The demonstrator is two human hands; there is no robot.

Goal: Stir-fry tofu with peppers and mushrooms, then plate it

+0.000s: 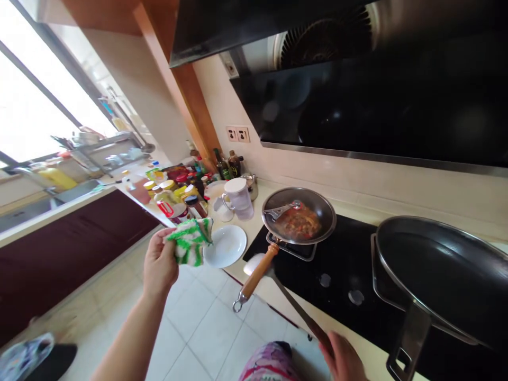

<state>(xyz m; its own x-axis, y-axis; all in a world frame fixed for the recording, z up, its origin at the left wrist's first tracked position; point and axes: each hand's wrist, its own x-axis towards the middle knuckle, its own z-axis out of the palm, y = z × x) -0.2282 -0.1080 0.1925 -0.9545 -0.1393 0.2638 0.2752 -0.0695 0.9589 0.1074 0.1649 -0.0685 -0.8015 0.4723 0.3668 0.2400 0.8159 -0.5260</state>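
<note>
My left hand [161, 262] is raised in front of me, gripping a green-and-white dishcloth [190, 241]. At the bottom edge, my right hand [342, 360] grips the end of a long dark utensil [297, 307], whose white tip [254, 263] reaches over the counter near the pan. A steel frying pan [299, 216] with a wooden handle [257, 272] sits on the black cooktop [337, 254]. It holds reddish cooked food [299, 223] and a metal utensil [281, 210]. Neither hand touches the pan.
A large black wok [440, 275] occupies the cooktop's right side. A white plate [225, 246] and a white-lidded jug [238, 198] stand beside the pan. Several jars and bottles crowd the counter beyond, with a sink [27, 214] at the left. A range hood [337, 79] hangs overhead.
</note>
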